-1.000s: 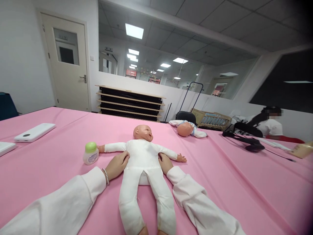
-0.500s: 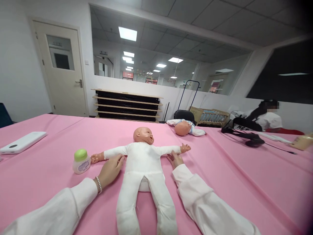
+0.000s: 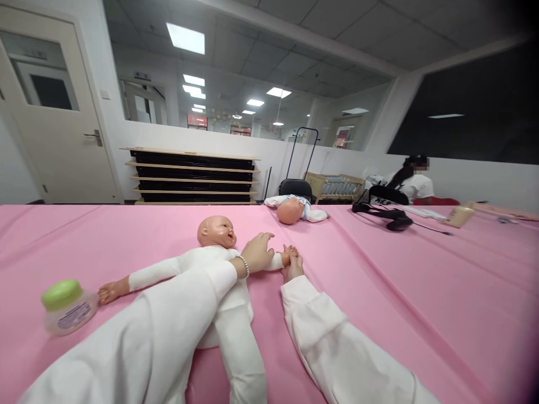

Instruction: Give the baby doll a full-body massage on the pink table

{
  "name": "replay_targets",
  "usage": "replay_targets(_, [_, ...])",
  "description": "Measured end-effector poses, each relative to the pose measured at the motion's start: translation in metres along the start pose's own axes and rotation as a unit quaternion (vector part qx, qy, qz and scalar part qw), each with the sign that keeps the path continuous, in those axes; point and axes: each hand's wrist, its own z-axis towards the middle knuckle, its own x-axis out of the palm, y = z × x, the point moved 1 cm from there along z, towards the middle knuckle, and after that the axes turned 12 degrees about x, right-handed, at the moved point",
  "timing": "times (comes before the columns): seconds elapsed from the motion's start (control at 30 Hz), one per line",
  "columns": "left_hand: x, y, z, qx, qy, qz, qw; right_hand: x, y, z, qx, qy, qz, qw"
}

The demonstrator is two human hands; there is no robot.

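A baby doll (image 3: pixel 200 257) in a white bodysuit lies on its back, its head turned to the right. My left forearm crosses over its body and covers part of the torso and a leg. My left hand (image 3: pixel 255 253), with a beaded bracelet at the wrist, is over the doll's right-side arm, fingers extended and apart. At the end of that same arm, my right hand (image 3: pixel 292 270) has its fingers closed around the doll's small hand (image 3: pixel 288 255). Beside the doll's other hand stands a clear jar (image 3: pixel 69 308) with a green lid.
A pink cloth (image 3: pixel 357 314) covers the table. Farther back lies a second doll (image 3: pixel 290 211) in light clothes. To the right are a black headset (image 3: pixel 385 216) with a cable and a beige bottle (image 3: pixel 461 214). A person (image 3: pixel 419 185) sits beyond the table.
My left hand has crossed over the doll from its left side to its right-side arm. My right hand has moved from under that arm to the doll's hand. The view has turned right.
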Motion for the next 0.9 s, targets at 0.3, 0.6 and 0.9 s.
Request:
replay_targets(0.3, [0.044, 0.024, 0.004, -0.085, 0.029, -0.123, 0.988, 0.015, 0.017, -0.031, 0.000, 0.012, -0.047, 0.999])
replay_targets(0.6, [0.042, 0.040, 0.004, -0.084, -0.006, -0.141, 0.986, 0.018, 0.002, -0.039, -0.011, 0.080, -0.055, 0.995])
replay_targets(0.9, [0.048, 0.036, -0.004, -0.073, 0.038, -0.139, 0.987, 0.011, -0.009, -0.018, 0.042, 0.070, 0.014, 0.997])
